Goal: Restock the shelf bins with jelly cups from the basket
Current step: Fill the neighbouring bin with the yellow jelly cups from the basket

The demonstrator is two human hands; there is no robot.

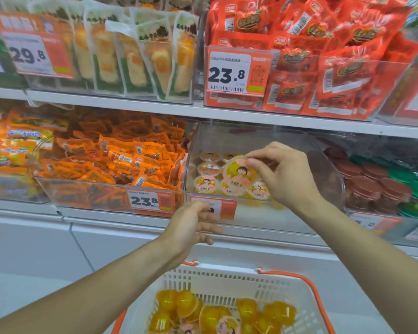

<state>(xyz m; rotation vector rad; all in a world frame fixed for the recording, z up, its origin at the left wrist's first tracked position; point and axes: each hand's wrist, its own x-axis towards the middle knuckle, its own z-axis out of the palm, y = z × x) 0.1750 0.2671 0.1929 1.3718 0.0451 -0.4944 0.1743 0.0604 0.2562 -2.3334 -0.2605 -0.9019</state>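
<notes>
Right hand (284, 174) pinches one jelly cup (239, 173) by its rim, thumb and fingertips clamped on the cup's 2 o'clock edge, lid facing camera, held over the clear bin (328, 165). Bin holds more jelly cups (206, 184) lying along its front and left, at 9 and 6 o'clock of the held one. Left hand (191, 225) sits at 7 o'clock of the bin, fingers loosely curled in front of the price tag (225, 208); nothing visibly held. White basket (227, 278) with orange handle, 6 o'clock of frame, carries yellow jelly cups (210, 314). Orange snack packets (121, 160) fill the bin at 9 o'clock.
</notes>
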